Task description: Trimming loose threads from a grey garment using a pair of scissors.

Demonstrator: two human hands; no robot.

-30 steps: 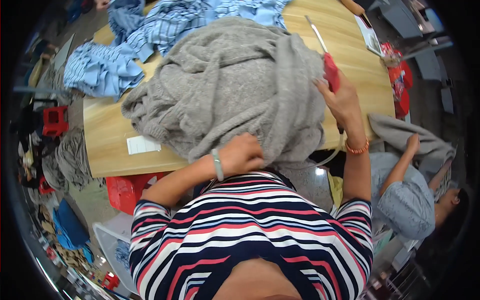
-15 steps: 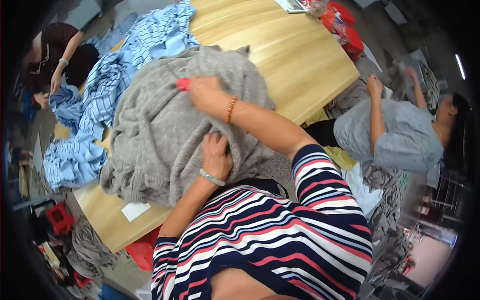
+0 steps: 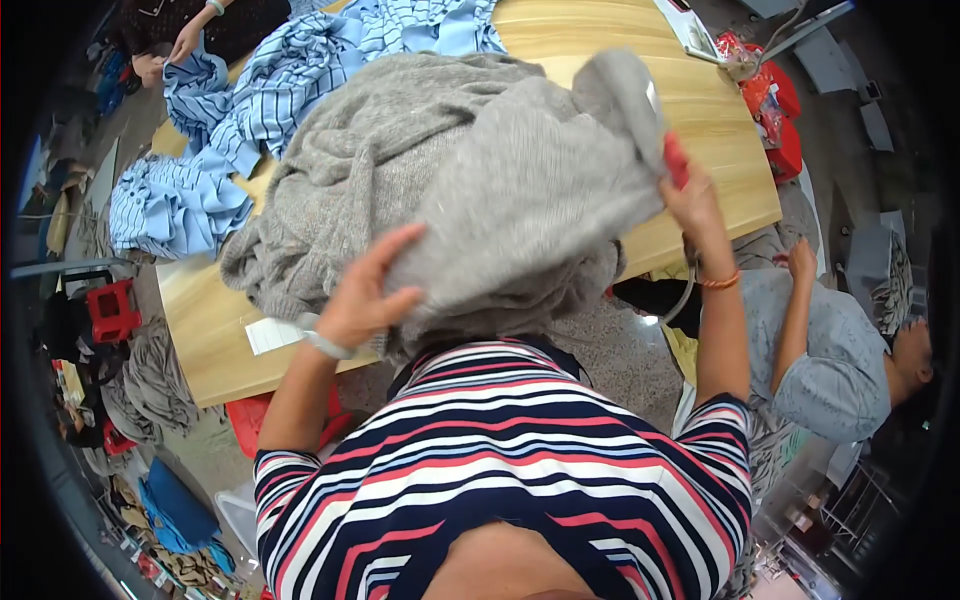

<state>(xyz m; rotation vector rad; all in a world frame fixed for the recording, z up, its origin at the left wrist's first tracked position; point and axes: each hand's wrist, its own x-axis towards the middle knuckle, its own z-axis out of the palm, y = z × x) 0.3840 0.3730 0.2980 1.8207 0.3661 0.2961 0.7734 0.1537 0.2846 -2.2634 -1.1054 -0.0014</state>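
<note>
The grey cloth (image 3: 530, 190) is spanning both hands above the grey heap (image 3: 330, 170) on the counter (image 3: 715, 110), its long axis slanting away rightward. The left grip (image 3: 362, 293) is lying open at its near edge; the right grip (image 3: 697, 208) is clasping a red handle (image 3: 676, 160) beside its right edge.

Pale wooden table (image 3: 715, 120), speckled grey floor (image 3: 625, 355)

And no lettering comes through legibly here, not on the white card (image 3: 272, 336) lying by the near left edge of the wood-grain table (image 3: 705, 130), its face too small and faint to read
</note>
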